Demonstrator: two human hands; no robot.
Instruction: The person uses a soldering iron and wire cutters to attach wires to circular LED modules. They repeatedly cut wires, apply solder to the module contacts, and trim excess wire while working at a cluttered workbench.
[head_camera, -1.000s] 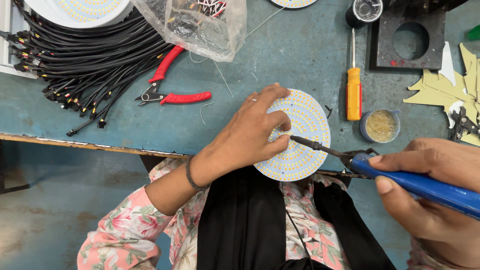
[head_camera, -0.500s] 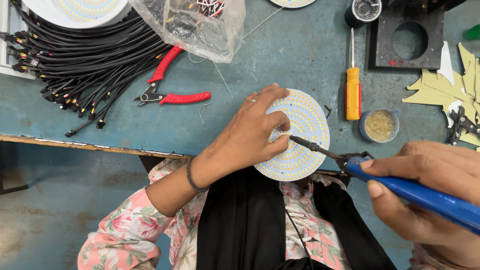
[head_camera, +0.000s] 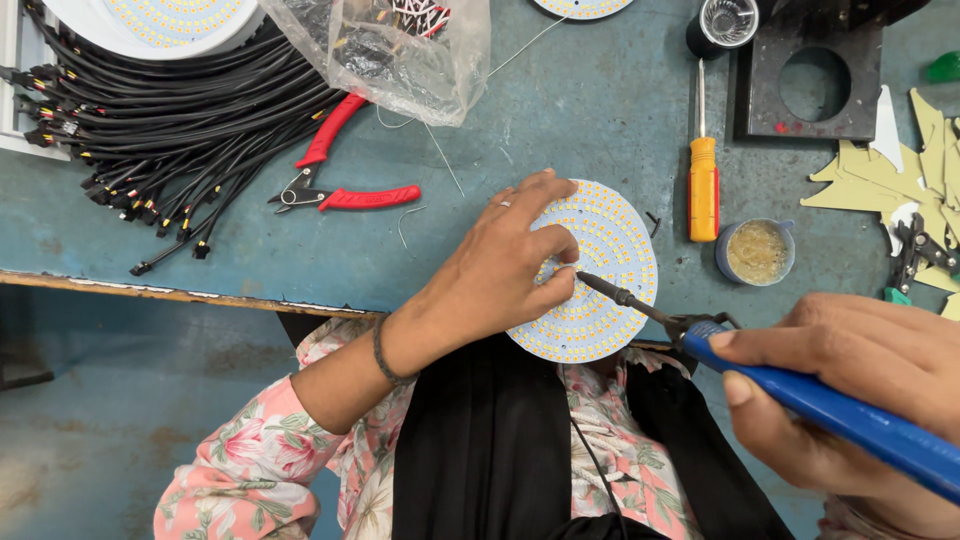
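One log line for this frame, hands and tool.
left hand: pinning round LED board | right hand: holding blue soldering iron | tip: on board near left fingertips

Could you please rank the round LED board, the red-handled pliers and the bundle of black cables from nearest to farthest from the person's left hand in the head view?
From the left hand:
1. Round LED board, under its fingertips, at the table edge.
2. Red-handled pliers, on the table up and to the left.
3. Bundle of black cables, far left.
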